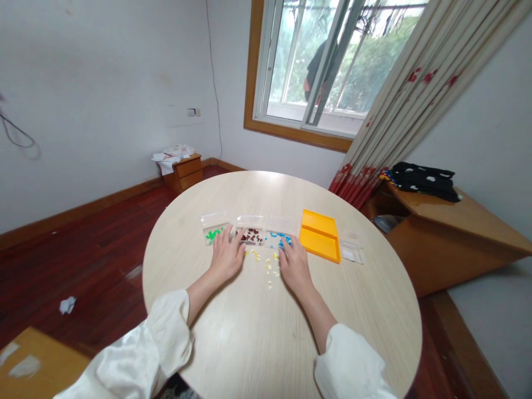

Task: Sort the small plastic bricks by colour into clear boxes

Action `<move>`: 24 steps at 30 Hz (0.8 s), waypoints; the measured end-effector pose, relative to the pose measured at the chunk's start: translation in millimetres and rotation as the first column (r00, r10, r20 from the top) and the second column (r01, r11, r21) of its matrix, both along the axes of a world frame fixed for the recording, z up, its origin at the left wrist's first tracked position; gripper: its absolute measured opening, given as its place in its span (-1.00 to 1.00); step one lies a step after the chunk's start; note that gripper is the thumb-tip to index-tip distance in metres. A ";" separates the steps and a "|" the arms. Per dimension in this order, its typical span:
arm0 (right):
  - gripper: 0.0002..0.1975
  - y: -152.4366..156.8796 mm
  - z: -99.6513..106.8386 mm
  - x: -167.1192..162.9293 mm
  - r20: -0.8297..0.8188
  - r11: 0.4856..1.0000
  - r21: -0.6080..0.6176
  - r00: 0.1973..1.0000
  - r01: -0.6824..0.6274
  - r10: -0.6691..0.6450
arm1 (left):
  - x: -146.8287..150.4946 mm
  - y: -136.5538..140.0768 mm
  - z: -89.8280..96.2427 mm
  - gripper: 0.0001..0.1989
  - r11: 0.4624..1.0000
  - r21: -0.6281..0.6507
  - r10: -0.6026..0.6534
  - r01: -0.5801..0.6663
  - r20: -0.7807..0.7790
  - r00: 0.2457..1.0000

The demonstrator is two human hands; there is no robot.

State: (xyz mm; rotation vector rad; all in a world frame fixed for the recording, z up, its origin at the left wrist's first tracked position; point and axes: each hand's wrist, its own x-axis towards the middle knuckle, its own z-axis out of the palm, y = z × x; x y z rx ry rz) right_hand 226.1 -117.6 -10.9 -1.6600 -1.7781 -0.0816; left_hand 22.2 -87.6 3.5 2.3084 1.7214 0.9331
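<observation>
A row of clear plastic boxes with lids up stands mid-table. The left box holds small green pieces (pixel 213 235), the middle one dark brown pieces (pixel 253 236), the right one blue pieces (pixel 274 238). My left hand (pixel 226 256) rests with fingers spread at the front edges of the green and brown boxes. Over the front right part of the blue box lie the fingers of my right hand (pixel 295 266), apart and slightly bent; nothing shows in them. Small yellow and pale pieces (pixel 269 266) are scattered on the wood between my hands.
An orange two-part tray (pixel 319 234) lies right of the boxes, with another clear box (pixel 352 252) beyond it. The round table (pixel 257 338) carries everything. A wooden cabinet (pixel 465 233) with dark cloth is at the right. A person (pixel 315 69) shows outside the window.
</observation>
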 end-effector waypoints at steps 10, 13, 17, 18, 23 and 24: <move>-0.41 -17.3 15.1 -28.1 0.226 0.912 -0.375 0.970 0.166 -0.084 | 8.3 -10.7 3.7 -0.51 0.981 -0.192 -0.037 -0.013 -0.254 0.966; -0.41 -14.4 18.0 -31.1 0.232 0.900 -0.403 0.970 0.169 -0.078 | 7.2 -7.9 3.5 -0.50 0.980 -0.198 -0.030 -0.023 -0.261 0.965; -0.40 -7.2 18.3 -36.2 0.225 0.897 -0.419 0.973 0.142 -0.049 | 5.4 -2.7 5.9 -0.49 0.973 -0.217 0.009 -0.072 -0.278 0.961; -0.40 -4.8 18.6 -37.6 0.225 0.899 -0.418 0.974 0.133 -0.040 | 4.8 -1.2 6.6 -0.49 0.972 -0.219 0.020 -0.085 -0.284 0.959; -0.41 8.0 23.8 -45.3 0.219 0.893 -0.435 0.976 0.113 -0.016 | 0.2 6.1 8.1 -0.49 0.968 -0.212 0.068 -0.137 -0.303 0.951; -0.41 10.3 24.9 -47.1 0.213 0.892 -0.439 0.977 0.105 -0.010 | -0.9 7.7 8.1 -0.49 0.966 -0.213 0.077 -0.147 -0.305 0.949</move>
